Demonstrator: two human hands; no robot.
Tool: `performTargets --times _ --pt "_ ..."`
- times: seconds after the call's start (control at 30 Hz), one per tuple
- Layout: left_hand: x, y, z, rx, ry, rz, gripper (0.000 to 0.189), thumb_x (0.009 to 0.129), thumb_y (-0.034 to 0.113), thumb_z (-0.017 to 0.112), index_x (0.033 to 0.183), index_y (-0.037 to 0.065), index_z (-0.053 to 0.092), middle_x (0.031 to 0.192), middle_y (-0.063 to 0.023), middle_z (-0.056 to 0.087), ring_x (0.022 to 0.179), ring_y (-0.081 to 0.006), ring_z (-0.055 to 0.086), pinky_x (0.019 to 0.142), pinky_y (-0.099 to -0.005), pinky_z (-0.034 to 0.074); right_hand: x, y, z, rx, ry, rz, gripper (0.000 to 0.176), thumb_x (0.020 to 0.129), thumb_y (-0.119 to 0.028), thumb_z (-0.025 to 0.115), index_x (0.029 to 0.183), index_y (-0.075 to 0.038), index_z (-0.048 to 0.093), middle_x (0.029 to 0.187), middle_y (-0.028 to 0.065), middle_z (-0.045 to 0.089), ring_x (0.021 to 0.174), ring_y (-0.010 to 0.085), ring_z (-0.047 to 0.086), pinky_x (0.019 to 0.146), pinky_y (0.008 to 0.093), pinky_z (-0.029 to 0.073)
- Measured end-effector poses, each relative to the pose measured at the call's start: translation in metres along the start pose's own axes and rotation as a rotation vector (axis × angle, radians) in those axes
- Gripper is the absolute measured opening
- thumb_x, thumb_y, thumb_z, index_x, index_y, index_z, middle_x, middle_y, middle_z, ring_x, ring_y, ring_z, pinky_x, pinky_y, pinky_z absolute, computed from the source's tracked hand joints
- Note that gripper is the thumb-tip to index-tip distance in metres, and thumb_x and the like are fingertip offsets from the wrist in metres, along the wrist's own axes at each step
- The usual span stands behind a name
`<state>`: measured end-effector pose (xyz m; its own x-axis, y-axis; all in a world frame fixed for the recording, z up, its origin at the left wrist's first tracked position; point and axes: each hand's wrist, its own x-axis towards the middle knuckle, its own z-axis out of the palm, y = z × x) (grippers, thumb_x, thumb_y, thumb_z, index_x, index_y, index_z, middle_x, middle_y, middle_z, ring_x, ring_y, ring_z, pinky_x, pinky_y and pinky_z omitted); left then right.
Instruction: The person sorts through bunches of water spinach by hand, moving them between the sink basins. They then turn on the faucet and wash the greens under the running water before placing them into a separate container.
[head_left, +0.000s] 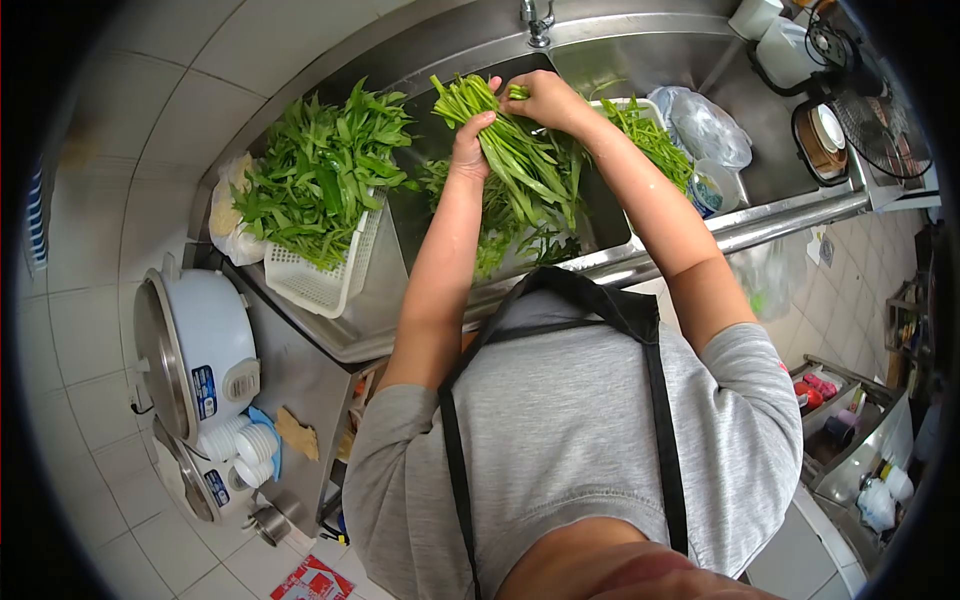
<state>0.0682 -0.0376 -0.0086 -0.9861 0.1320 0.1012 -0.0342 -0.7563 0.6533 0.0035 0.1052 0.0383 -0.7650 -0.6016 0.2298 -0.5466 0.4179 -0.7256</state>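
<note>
Two hands work over the sink: L hand (473, 148) is closed round the green bunch (515, 150), held above the basin (612, 222); R hand (545, 100) has fingers pinched on short stems (518, 92) at the bunch's upper R side. Loose greens (492, 240) lie in the basin beneath; the bunch and forearms hide part of them. To L, a leafy pile (325, 180) overhangs white basket (305, 282); to R, thin greens (648, 140) fill a second container, w/ clear plastic bag (710, 128) just beside. Counts: 1 faucet (538, 30), 1 fan (880, 125), 2 lidded cookers (215, 330), several stacked white cups (240, 440); no. of stems can't be told. Surface: stainless-steel counter (375, 300), sink incl.; room w/ tiled wall (80, 340) & tiled floor (810, 300).
</note>
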Motion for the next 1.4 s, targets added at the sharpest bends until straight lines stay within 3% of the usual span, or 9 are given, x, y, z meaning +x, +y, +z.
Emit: performTargets --times 0.13,0.33,0.57,0.83,0.97,1.07,1.17,1.23,1.4 --pt "-0.007 0.013 -0.011 0.021 0.137 0.069 0.047 0.074 0.012 0.052 0.119 0.006 0.042 0.107 -0.0125 0.053 0.104 -0.0272 0.051 0.091 -0.0416 0.04 0.003 -0.004 -0.014 0.201 -0.064 0.146 0.017 0.073 -0.02 0.062 0.082 -0.006 0.065 0.074 0.0061 0.063 0.071 0.0129 0.056 0.071 0.0263 0.043" --pt "-0.008 0.023 -0.008 0.293 0.417 0.098 0.027 0.069 0.006 0.066 0.093 0.0 0.056 0.079 -0.0069 0.059 0.066 -0.0175 0.059 0.064 -0.0314 0.049 0.012 0.013 -0.009 0.441 0.033 0.139 0.02 0.074 -0.02 0.061 0.083 -0.003 0.063 0.071 0.001 0.059 0.065 0.0088 0.051 0.064 0.0235 0.041" --pt "-0.019 0.037 -0.014 0.688 0.393 0.076 0.028 0.069 0.007 0.066 0.093 -0.004 0.057 0.076 -0.0082 0.06 0.065 -0.0173 0.059 0.065 -0.028 0.047 0.013 0.024 -0.031 0.696 -0.02 0.176 0.018 0.075 -0.021 0.063 0.081 -0.005 0.063 0.062 -0.0039 0.053 0.051 0.0043 0.042 0.047 0.0203 0.033" --pt "-0.003 0.04 0.005 0.501 0.367 0.087 0.032 0.074 0.015 0.067 0.099 0.0 0.055 0.093 -0.014 0.062 0.08 -0.0184 0.06 0.074 -0.0297 0.048 0.009 0.027 -0.004 0.419 -0.277 0.16 0.021 0.072 -0.023 0.061 0.082 -0.006 0.064 0.068 -0.0001 0.058 0.061 0.0074 0.048 0.058 0.0229 0.039" --pt "-0.001 0.033 0.006 0.568 0.323 0.101 0.031 0.072 0.014 0.07 0.096 0.0 0.057 0.088 -0.0101 0.063 0.079 -0.0167 0.06 0.075 -0.0286 0.046 0.008 0.027 0.002 0.352 -0.336 0.062 0.016 0.076 -0.02 0.057 0.079 -0.005 0.06 0.058 -0.0049 0.046 0.05 0.0038 0.037 0.046 0.0197 0.031" --pt "-0.001 0.03 0.006 0.698 0.338 0.064 0.034 0.068 0.016 0.074 0.094 0.0 0.059 0.087 -0.0069 0.062 0.075 -0.0148 0.06 0.073 -0.0267 0.045 0.012 0.027 0.001 0.269 -0.372 0.177 0.021 0.074 -0.022 0.058 0.081 -0.002 0.06 0.061 -0.0008 0.052 0.053 0.0085 0.046 0.05 0.0247 0.038" --pt "-0.008 0.035 0.012 0.789 0.383 0.019 0.037 0.066 0.024 0.076 0.092 0.003 0.06 0.085 -0.0043 0.061 0.07 -0.0126 0.057 0.067 -0.0252 0.045 0.013 0.028 0.008 0.063 -0.002 0.005 0.029 0.07 -0.024 0.06 0.084 0.001 0.061 0.068 0.0095 0.061 0.061 0.021 0.057 0.06 0.0323 0.044" --pt "-0.013 0.042 0.01 0.748 0.352 -0.216 0.036 0.068 0.027 0.074 0.091 0.004 0.06 0.08 -0.003 0.06 0.067 -0.0117 0.056 0.062 -0.0246 0.045 0.004 0.006 0.0 -0.193 0.005 -0.013 0.039 0.067 -0.031 0.061 0.092 -0.001 0.061 0.079 0.0215 0.061 0.082 0.0336 0.059 0.073 0.0397 0.047" --pt "-0.013 0.04 -0.003 0.616 0.25 -0.247 0.024 0.069 0.012 0.067 0.09 0.002 0.059 0.078 -0.0031 0.059 0.065 -0.0123 0.055 0.06 -0.0249 0.044 -0.016 -0.021 0.011 -0.384 0.105 -0.148 0.026 0.07 -0.026 0.062 0.084 -0.004 0.056 0.072 0.0166 0.06 0.072 0.0338 0.059 0.065 0.0427 0.047"
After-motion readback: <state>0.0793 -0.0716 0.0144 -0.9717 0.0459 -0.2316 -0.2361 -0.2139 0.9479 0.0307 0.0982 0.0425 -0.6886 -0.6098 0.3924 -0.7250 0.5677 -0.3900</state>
